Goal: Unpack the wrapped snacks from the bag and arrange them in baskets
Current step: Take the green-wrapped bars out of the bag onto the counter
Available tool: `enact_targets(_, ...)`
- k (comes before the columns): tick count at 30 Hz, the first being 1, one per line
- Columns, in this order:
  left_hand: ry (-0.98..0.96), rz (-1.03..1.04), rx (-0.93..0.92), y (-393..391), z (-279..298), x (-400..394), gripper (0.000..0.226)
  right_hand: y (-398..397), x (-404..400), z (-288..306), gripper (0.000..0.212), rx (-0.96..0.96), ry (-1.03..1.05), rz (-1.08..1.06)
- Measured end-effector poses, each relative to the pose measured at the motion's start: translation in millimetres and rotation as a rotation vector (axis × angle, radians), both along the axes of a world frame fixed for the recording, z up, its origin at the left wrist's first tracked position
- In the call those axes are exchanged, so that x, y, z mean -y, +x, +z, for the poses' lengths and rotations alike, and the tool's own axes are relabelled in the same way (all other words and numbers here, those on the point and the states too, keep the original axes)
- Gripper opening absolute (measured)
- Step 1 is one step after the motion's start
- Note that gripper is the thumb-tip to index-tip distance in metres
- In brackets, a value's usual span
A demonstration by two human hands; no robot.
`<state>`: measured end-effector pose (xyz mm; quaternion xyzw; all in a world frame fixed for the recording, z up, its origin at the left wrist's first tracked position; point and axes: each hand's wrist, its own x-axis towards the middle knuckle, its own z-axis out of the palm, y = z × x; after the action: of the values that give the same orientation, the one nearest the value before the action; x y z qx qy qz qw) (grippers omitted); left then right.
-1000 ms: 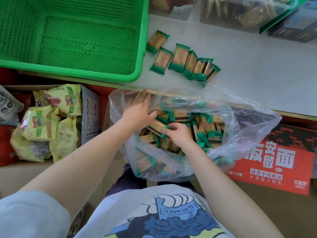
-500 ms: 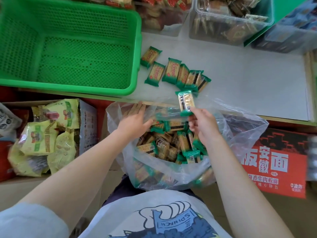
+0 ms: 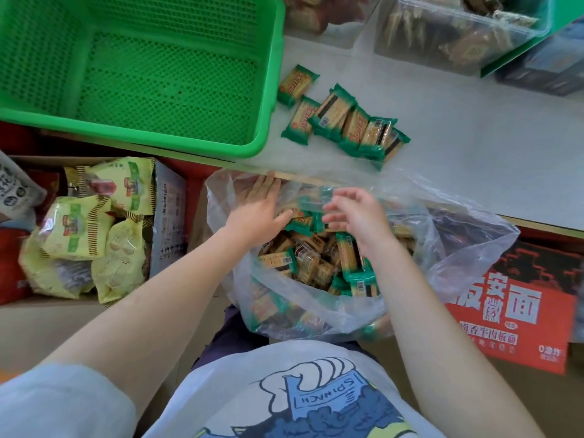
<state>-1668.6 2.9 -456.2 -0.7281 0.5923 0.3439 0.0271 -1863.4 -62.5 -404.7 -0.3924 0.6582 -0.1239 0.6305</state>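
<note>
A clear plastic bag [image 3: 448, 235] on my lap holds several green-and-gold wrapped snacks [image 3: 316, 257]. My left hand [image 3: 256, 213] rests with straight fingers against the bag's far left rim, its thumb on a snack. My right hand [image 3: 357, 216] hovers over the bag's mouth, fingers loosely spread, holding nothing. A row of the same snacks [image 3: 344, 121] lies on the white shelf [image 3: 474, 159] beyond the bag. An empty green mesh basket [image 3: 268, 90] stands on the shelf to their left.
A cardboard box of yellow snack bags [image 3: 94, 229] sits at my left. A red printed carton [image 3: 512, 311] lies at the right, under the shelf edge. Clear bins of other snacks [image 3: 448, 30] stand at the back of the shelf.
My right hand lifted one snack out of the bag and laid it on the row on the shelf. It has come back over the bag empty. My left hand stayed at the rim.
</note>
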Motion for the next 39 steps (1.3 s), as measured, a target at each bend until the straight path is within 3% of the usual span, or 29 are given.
enact_targets(3, -0.018, -0.014, 0.008, 1, -2, -2, 0.080, -6, -37, -22, 0.014, -0.155, 0.075, 0.059)
enact_targets(6, -0.016, -0.009, 0.007, 0, -3, -2, 0.079, -6, -55, -49, 0.020, -0.227, 0.156, -0.064)
enact_targets(12, -0.002, 0.005, 0.010, -4, -7, -2, 0.079, 9, -50, -61, 0.035, 0.210, 0.470, -0.544)
enact_targets(17, -0.010, -0.002, 0.028, -4, -9, -1, 0.080, 16, -51, -71, 0.038, 0.251, 0.467, -0.633)
enact_targets(24, -0.007, -0.009, 0.036, -3, -8, -1, 0.079, -2, -70, -55, 0.028, 0.219, 0.418, -0.555)
enact_targets(30, -0.004, -0.011, 0.028, 1, 1, 5, 0.074, -33, -86, -13, 0.029, 0.109, 0.382, -0.132)
enact_targets(39, -0.048, -0.142, 0.246, 0, 1, 10, 0.075, -8, 3, 29, 0.023, 0.233, 0.011, -0.254)
